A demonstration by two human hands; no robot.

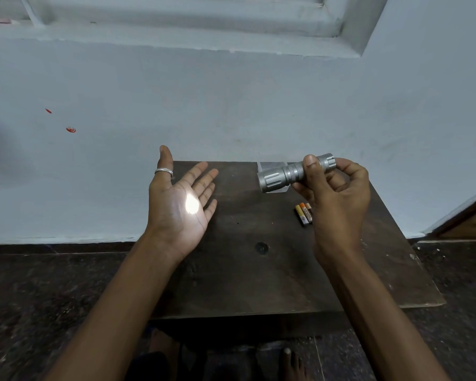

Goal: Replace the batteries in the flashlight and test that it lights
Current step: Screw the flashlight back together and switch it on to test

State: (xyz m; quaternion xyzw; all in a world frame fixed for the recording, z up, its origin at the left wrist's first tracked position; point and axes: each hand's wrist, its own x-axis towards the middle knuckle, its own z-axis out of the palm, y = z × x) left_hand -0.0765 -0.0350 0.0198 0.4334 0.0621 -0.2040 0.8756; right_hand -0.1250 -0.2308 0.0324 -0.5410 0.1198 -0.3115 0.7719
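Right hand (338, 193) grips flashlight (291, 173) by its tail — beam hits flat-open left hand (180, 200).

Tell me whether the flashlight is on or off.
On: the flashlight in the right hand throws a bright spot onto the left hand.
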